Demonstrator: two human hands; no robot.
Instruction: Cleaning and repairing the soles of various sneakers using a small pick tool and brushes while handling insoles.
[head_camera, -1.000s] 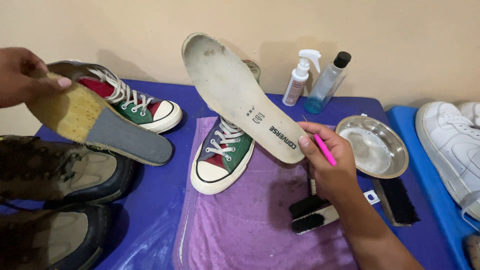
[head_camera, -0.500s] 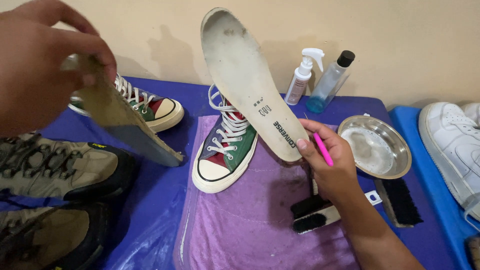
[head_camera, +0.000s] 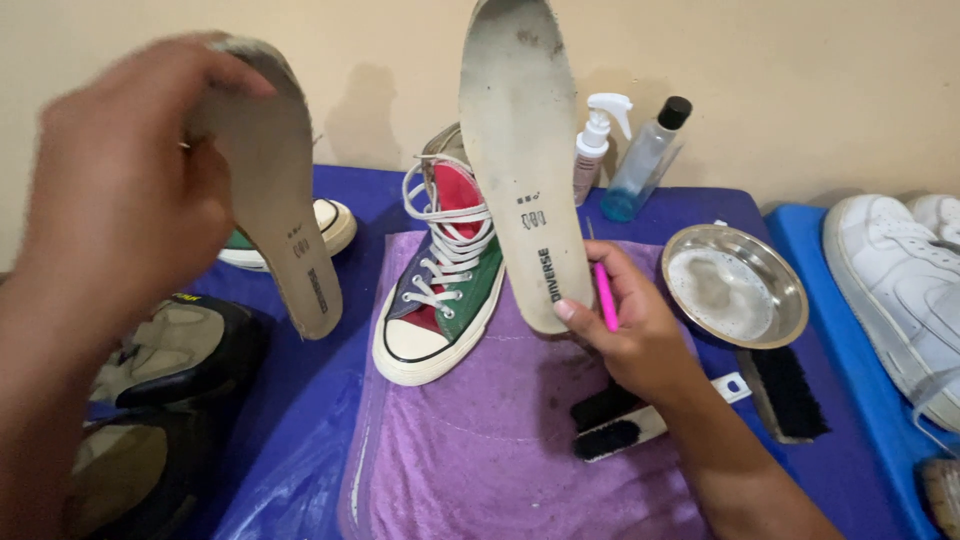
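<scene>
The left hand (head_camera: 120, 200) grips one grey insole (head_camera: 275, 210) and the right hand (head_camera: 635, 335) clamps another insole (head_camera: 525, 160) upright, plus a pink tool (head_camera: 604, 295), above the purple cloth (head_camera: 500, 430) on the surface (head_camera: 300, 420).

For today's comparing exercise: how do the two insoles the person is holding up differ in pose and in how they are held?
The right insole stands nearly upright, sharp and fully lit; the left insole tilts with one end hanging down, partly blurred. The right hand pinches its insole at the bottom end and also holds a pink tool; the left hand grips its insole near the top. Both are greyish-white and soiled.
</scene>
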